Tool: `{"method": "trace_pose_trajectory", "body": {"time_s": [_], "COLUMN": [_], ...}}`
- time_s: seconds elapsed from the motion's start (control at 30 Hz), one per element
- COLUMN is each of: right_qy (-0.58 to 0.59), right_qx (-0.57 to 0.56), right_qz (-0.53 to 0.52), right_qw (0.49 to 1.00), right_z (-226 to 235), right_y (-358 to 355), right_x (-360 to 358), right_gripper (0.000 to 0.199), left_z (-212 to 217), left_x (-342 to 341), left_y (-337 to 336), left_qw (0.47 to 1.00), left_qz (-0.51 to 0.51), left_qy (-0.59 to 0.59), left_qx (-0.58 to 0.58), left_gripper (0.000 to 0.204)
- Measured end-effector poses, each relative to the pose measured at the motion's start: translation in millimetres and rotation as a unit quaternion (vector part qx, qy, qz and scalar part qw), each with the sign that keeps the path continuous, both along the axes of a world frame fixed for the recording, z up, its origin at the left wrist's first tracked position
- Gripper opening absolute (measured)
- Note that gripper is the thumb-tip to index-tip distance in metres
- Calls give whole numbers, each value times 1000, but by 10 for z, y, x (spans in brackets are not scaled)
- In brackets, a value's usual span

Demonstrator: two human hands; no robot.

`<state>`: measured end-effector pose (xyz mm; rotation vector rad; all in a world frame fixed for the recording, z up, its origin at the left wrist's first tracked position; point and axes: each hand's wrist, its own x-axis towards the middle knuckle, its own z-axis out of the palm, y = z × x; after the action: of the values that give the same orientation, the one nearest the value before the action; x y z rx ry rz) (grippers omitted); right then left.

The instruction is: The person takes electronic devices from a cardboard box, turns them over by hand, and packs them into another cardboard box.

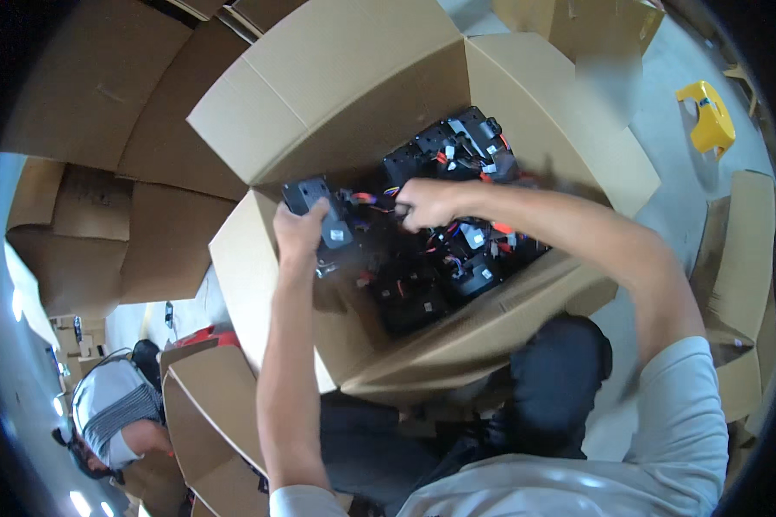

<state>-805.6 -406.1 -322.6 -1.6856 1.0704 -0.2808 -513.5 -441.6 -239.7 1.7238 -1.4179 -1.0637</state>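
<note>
A large open cardboard box point(319, 121) stands in front of my knees, with several black electronic modules point(414, 293) and tangled coloured wires inside. At its left side my left hand point(300, 231) grips a flat black module point(329, 226), thumb on its top face and fingers partly hidden behind the edge. A bundle of cables point(366, 198) runs from this module toward my right hand point(431, 205). My right hand is closed round the dark end of that bundle, over the middle of the box. What exactly lies inside its fingers is partly hidden.
Flattened cardboard point(78, 95) leans at the far left. A yellow plastic stool point(711, 121) stands on the floor at the far right, above more folded cardboard point(741, 258). At lower left another person point(116, 405) bends beside a second open carton point(220, 414).
</note>
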Motion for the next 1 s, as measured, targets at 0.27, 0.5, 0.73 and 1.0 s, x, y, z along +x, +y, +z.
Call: {"method": "trace_pose_trajectory", "body": {"time_s": [0.27,0.5,0.73,1.0], "right_qy": [301,356,317,310], "right_qx": [-254,-380,-468,-490], "right_qz": [140,104,-3,24], "right_qw": [909,847,825,815], "right_z": [-1689,-1807,-1990,-1725], "right_y": [-575,-708,-615,-668], "right_x": [1394,1326,881,1062], "right_gripper": [24,35,53,49], "left_z": [-1394,-2483,-2497,-2368], "left_x": [-270,777,97,322], "left_y": [-598,-1042,-669,-62], "left_qw": [910,995,833,746], "left_qz": [-19,70,-64,-194], "left_qy": [-413,8,-491,-624], "left_qx": [-18,68,-249,-130], "left_gripper": [97,67,60,103]}}
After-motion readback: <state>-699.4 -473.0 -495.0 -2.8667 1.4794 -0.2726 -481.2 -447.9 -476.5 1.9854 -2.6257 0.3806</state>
